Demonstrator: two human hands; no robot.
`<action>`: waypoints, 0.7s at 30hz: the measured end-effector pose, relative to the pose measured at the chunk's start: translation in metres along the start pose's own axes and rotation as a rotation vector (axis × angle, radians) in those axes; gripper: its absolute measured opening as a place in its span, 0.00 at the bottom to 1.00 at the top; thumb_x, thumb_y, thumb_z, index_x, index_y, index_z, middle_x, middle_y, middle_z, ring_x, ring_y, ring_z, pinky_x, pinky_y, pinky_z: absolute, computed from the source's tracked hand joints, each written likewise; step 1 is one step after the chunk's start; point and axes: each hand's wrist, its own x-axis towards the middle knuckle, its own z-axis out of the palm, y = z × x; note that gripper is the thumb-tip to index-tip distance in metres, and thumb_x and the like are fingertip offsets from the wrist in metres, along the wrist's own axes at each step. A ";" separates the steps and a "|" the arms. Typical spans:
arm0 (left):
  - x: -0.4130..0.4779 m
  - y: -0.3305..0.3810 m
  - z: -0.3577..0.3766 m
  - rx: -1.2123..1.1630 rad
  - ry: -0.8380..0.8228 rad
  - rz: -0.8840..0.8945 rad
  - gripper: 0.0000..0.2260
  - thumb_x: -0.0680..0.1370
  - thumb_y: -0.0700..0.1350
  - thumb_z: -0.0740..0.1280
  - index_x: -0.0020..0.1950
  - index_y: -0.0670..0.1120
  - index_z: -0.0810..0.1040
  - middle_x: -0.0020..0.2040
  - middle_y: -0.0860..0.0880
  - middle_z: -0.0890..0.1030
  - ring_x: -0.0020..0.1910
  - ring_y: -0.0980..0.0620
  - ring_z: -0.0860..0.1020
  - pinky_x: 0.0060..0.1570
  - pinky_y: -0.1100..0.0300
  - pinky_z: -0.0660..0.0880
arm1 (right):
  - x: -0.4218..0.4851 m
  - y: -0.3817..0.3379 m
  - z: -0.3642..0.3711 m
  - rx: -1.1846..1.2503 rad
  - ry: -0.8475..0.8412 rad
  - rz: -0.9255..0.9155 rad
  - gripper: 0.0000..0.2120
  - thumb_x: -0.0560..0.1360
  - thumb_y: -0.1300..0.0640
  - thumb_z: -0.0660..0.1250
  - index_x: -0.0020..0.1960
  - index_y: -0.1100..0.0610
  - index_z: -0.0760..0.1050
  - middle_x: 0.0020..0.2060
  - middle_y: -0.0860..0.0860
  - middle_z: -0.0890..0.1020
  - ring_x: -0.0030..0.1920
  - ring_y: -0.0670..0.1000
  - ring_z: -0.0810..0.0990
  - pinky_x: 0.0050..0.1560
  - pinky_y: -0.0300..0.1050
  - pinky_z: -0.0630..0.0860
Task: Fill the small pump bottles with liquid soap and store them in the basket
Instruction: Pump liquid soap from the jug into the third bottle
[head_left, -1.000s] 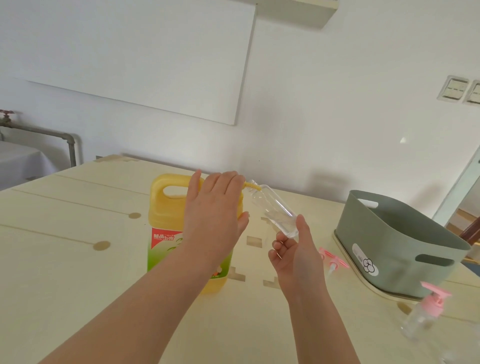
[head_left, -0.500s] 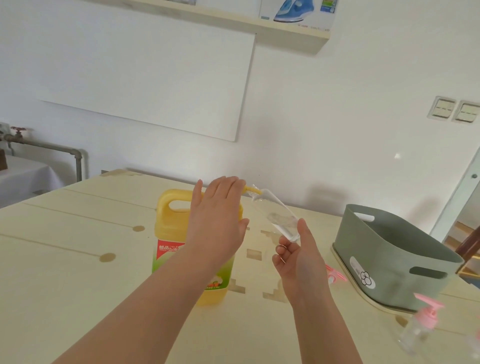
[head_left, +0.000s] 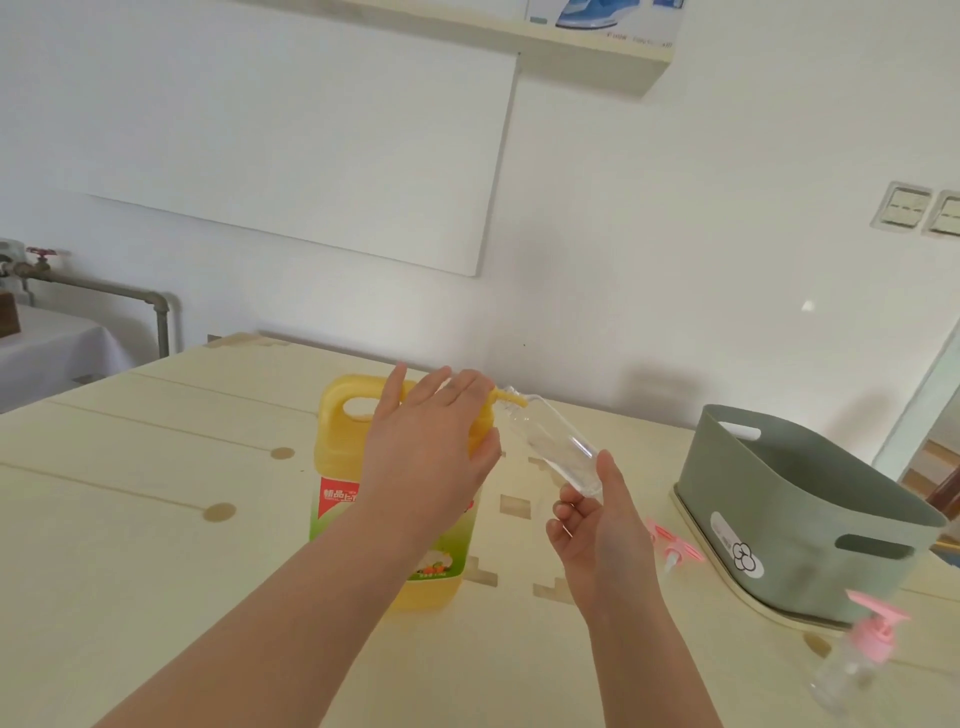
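Pale wooden table (head_left: 156, 571) bears the yellow soap jug (head_left: 340, 467), with the left hand (head_left: 426, 457) on its top, fingers straight. The right hand (head_left: 597, 530) clamps a tilted clear bottle (head_left: 556, 447), its mouth at the spout (head_left: 506, 399) by the left fingertips. The basket (head_left: 779, 493) stands right of both.

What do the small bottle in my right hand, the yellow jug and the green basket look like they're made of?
The small bottle: clear glossy plastic, most likely; the table shows through its wall, though glass can't be excluded. The jug: opaque yellow plastic, smooth, with a moulded handle and printed label. The basket: matte grey-green plastic, probably; even colour, rounded walls, cut-out handles.
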 end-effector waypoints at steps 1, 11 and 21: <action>0.000 0.000 -0.002 -0.011 0.013 0.003 0.17 0.75 0.52 0.61 0.62 0.52 0.77 0.61 0.56 0.79 0.64 0.52 0.74 0.71 0.51 0.52 | -0.001 -0.001 0.000 -0.006 0.003 0.003 0.14 0.77 0.47 0.66 0.55 0.56 0.77 0.28 0.50 0.73 0.28 0.47 0.69 0.31 0.39 0.69; 0.030 0.006 -0.028 -0.327 0.023 -0.144 0.11 0.79 0.51 0.61 0.49 0.51 0.83 0.50 0.57 0.83 0.52 0.54 0.77 0.53 0.62 0.68 | -0.013 -0.018 0.005 -0.010 -0.010 0.006 0.13 0.77 0.47 0.65 0.54 0.56 0.77 0.28 0.50 0.73 0.28 0.47 0.69 0.34 0.40 0.67; 0.027 -0.002 -0.010 -0.333 0.104 -0.106 0.09 0.77 0.49 0.63 0.40 0.50 0.81 0.41 0.56 0.81 0.40 0.52 0.78 0.45 0.57 0.73 | -0.008 -0.012 0.002 0.009 -0.039 -0.006 0.12 0.77 0.48 0.65 0.52 0.56 0.76 0.27 0.50 0.73 0.27 0.47 0.69 0.26 0.36 0.70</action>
